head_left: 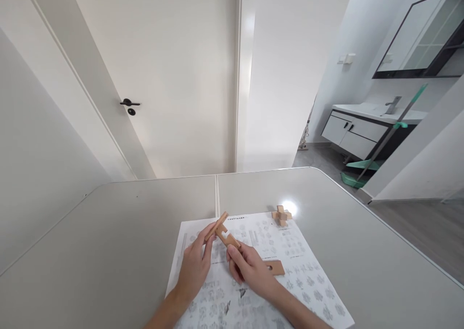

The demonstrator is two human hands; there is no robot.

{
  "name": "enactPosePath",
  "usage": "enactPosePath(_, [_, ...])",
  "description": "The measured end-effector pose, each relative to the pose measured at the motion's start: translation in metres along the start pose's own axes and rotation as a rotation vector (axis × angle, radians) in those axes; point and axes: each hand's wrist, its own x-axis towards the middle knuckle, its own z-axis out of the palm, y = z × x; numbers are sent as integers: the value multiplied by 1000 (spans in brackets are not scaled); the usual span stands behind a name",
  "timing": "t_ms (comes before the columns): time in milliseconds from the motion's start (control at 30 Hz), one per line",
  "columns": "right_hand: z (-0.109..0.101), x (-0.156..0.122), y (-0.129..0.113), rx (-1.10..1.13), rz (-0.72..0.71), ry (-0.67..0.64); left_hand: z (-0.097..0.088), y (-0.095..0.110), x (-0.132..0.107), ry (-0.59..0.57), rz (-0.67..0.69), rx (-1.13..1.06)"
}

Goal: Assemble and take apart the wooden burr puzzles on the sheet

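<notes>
My left hand [195, 261] pinches a flat wooden puzzle piece [222, 219], which slants up to the right. In my right hand [250, 266] is a notched wooden puzzle piece [229, 239], gripped at its lower end between thumb and fingers. The two pieces meet at an angle; whether they interlock I cannot tell. Partly hidden behind my right hand, a flat wooden piece with a hole [277, 267] lies on the printed sheet [261, 232]. An assembled cross-shaped wooden puzzle [282, 215] sits at the sheet's upper right edge.
The sheet, covered in small printed diagrams, lies on a grey table [108, 251] with a seam across it. A closed white door [181, 77] stands beyond the table. At the right are a sink cabinet [355, 128] and a green dustpan [353, 179] with a long handle.
</notes>
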Motion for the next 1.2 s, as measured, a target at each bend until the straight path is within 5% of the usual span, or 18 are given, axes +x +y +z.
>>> enactPosePath(500, [0,0,-2,2,12,24,6,-3,-6,-147,165,-47])
enactPosePath(1200, [1,-1,-4,-48,4,6,5,-5,-7,-122,260,-20])
